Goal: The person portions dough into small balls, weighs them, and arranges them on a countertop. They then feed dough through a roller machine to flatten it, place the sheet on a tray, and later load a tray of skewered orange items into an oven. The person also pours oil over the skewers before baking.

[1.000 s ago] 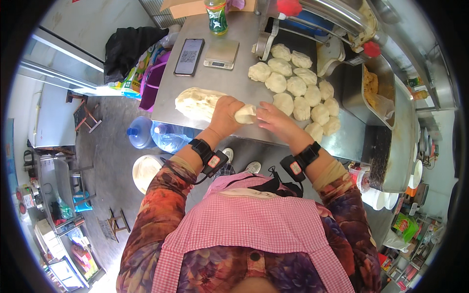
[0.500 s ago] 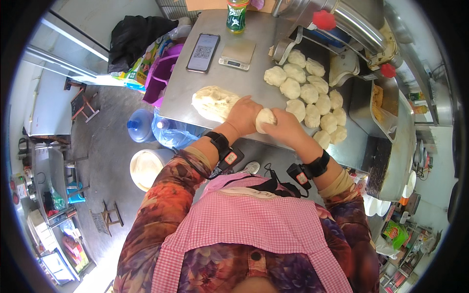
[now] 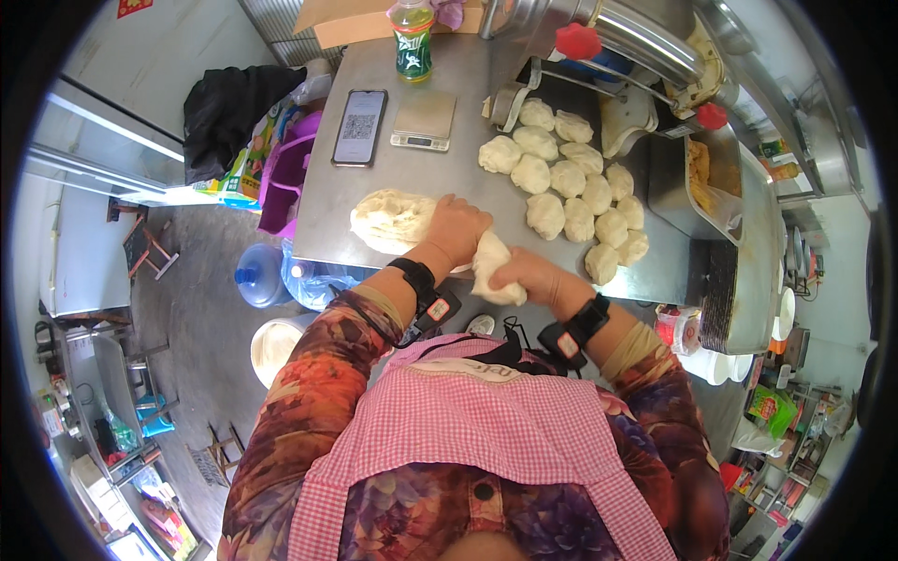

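Observation:
At the table's near edge, a pale piece of dough (image 3: 494, 271) stretches between my two hands. My right hand (image 3: 531, 277) is closed round its lower right end. My left hand (image 3: 456, 230) is closed at its upper left end, against the right end of a long lump of dough (image 3: 386, 221) on the metal table; its fingertips are partly hidden. Whether the piece and the lump are joined under my left hand, I cannot tell. To the right of my hands, several round dough balls (image 3: 567, 179) lie close together on the table.
Beyond the lump are a phone (image 3: 359, 127) and a small digital scale (image 3: 426, 114). A green-labelled bottle (image 3: 412, 49) stands at the far edge. A metal machine (image 3: 645, 47) and a metal container of orange-brown food (image 3: 699, 173) border the right side. A white bucket (image 3: 277, 352) stands on the floor.
The dough in my right hand was a compact ball and is now drawn out longer, hanging lower. My right hand has moved down towards me. The whole view has shifted slightly.

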{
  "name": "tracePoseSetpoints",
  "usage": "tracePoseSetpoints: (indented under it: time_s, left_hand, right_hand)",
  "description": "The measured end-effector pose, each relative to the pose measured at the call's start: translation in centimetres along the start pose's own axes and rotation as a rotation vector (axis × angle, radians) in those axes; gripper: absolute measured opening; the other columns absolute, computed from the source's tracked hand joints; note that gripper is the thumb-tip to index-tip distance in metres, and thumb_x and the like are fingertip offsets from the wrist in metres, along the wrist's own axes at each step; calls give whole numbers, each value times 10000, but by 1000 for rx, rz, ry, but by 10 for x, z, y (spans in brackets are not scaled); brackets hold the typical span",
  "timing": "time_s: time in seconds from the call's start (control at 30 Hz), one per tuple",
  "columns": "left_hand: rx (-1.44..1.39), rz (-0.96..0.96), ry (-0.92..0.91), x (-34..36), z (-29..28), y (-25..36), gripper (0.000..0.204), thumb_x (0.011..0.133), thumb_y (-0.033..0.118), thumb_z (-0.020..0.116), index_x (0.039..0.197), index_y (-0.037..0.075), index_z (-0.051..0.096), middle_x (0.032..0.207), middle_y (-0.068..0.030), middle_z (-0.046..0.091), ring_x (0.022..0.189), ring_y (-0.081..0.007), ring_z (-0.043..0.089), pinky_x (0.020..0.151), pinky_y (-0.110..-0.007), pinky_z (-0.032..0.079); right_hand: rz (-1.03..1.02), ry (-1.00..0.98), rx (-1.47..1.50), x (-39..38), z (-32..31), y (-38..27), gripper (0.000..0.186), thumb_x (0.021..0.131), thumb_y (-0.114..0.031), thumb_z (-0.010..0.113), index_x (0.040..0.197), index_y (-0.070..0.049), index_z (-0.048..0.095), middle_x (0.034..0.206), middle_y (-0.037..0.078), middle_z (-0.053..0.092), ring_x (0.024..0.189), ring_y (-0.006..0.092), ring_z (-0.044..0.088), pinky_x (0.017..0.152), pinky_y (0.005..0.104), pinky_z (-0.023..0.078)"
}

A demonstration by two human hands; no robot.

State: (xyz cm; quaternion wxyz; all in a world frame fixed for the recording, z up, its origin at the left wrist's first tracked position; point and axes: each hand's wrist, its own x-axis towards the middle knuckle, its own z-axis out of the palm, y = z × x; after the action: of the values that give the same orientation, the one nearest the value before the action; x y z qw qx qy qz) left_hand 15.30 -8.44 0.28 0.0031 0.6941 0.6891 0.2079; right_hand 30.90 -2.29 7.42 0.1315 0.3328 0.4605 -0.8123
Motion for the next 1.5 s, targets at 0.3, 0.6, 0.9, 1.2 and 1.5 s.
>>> tracePoseSetpoints:
  time_s: [0.3,0.6,0.9,1.2,1.5]
  left_hand:
    - [-528,-178,-269,13,-15,-29,643,661,430,756,1169,85,566,1031,-157,626,1016,-310,573,918,-414,394]
    - [-2377,-379,-472,18,-69,0,585,943,417,515,1378,55,370,1305,-115,481,1156,-234,520,937,-355,449]
    - [-380,-505,159,87,-40,-132,559,918,322,536,1370,25,393,1324,-245,458,1227,-342,449,1016,-414,360]
    - [-697,16,-344,14,-56,-54,638,827,266,641,1364,33,388,1384,-228,391,1278,-361,376,1085,-423,269]
    - [-378,32,-175,-5,-14,-26,442,746,92,625,1171,33,516,1051,-178,600,982,-359,534,895,-425,407]
  right_hand:
    - [-405,-142,-108,-44,8,-40,539,722,-141,648,1228,-12,516,1057,32,613,957,122,577,856,257,451]
    - [-785,384,-711,-11,-9,-60,810,762,-332,690,1398,18,330,1460,208,293,1363,294,288,1092,373,264]
    - [-468,544,-728,-2,-27,-33,802,765,-334,716,1402,-13,348,1321,212,476,1173,321,509,980,361,415]
    - [-267,398,-419,38,-26,0,503,713,-176,747,1165,-15,596,938,116,669,767,160,633,684,275,510]
    - [-324,369,-355,27,-3,-35,143,740,-100,698,805,-24,596,723,21,634,611,121,581,560,268,483]
